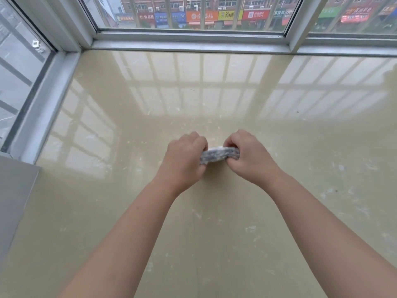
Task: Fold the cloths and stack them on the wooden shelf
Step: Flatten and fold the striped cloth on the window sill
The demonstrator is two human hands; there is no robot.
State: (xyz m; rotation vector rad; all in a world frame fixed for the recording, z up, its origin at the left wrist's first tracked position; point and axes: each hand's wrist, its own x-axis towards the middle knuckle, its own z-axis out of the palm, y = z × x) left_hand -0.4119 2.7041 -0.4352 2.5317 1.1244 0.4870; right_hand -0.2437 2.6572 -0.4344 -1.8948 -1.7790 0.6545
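While we held the cloth (219, 156) over the glossy beige surface (193, 93), it was a small grey-and-white bundle, and we could not tell whether it touched that surface. Our left hand (184, 160) had its grip curled round the left end, and our right hand (247, 158) pinched the right end. We judged it light, soft and limp, likely to spring open, so the two ends seemed the best places to hold. Its long axis ran left to right, roughly parallel to the window frame (189, 37) ahead. No wooden shelf showed.
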